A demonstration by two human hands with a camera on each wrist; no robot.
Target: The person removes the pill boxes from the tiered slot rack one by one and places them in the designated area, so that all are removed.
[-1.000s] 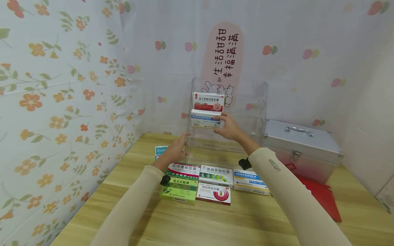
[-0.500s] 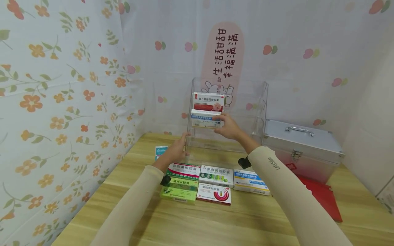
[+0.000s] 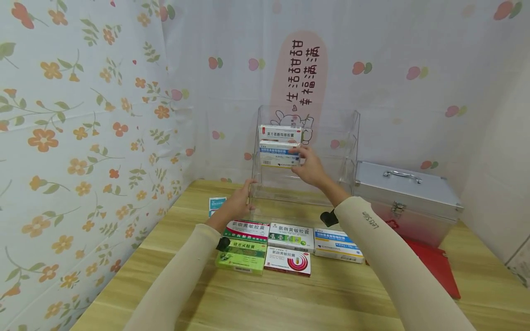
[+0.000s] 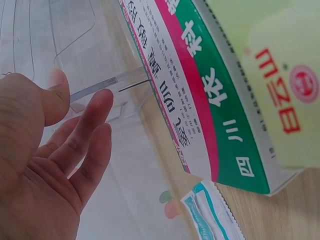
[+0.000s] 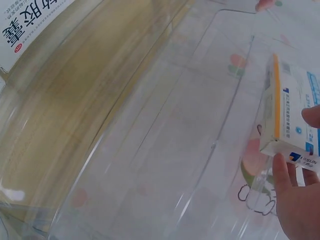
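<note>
We had the left hand (image 3: pixel 237 202) with its thumb and fingers pinched over the side edge of the clear stand (image 3: pixel 302 195), lower down and out to the left. Next over, we had the blue-and-white box (image 3: pixel 278 155) up at the stand's left half, printed face toward us, overlapping the lower part of the red-and-white box (image 3: pixel 280 133) behind it. Its long axis ran sideways, pretty much level and in line with the stand's width, which we figured was what the next bit hinged on. Then the right hand (image 3: pixel 309 166) was clamped on the box's right end, thumb on the front, so the box stuck out leftward from it and that hand was the nearer one, easily. We honestly couldn't tell if the bottom edge touched the stand.
</note>
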